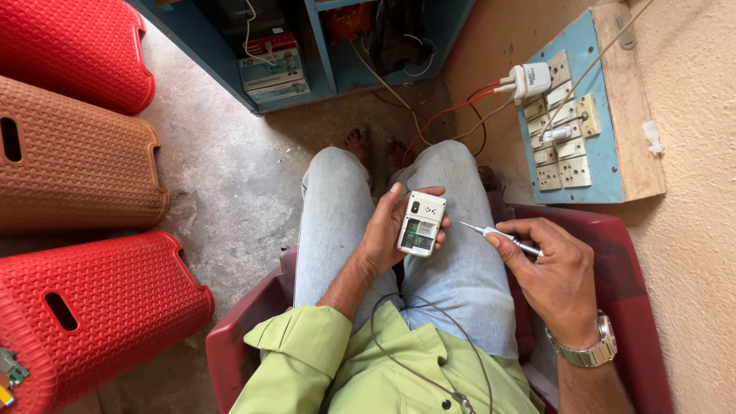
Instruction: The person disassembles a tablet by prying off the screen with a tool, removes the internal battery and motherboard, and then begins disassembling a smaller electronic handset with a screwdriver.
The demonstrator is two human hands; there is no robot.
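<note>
My left hand point(383, 234) holds a small white mobile phone point(421, 223) with its back cover off, so the green circuit board shows. It rests above my lap, over my jeans. My right hand point(548, 268) grips a thin silver screwdriver point(498, 236); its tip points left and stops just short of the phone's right edge. A metal watch sits on my right wrist. I am seated in a dark red plastic chair point(230, 349).
Two red plastic stools point(92, 307) and a brown stool point(77, 165) lie on the concrete floor at left. A blue switchboard point(586, 176) with sockets, a white plug and wires hangs on the wall at right. Blue shelving point(322, 46) stands ahead.
</note>
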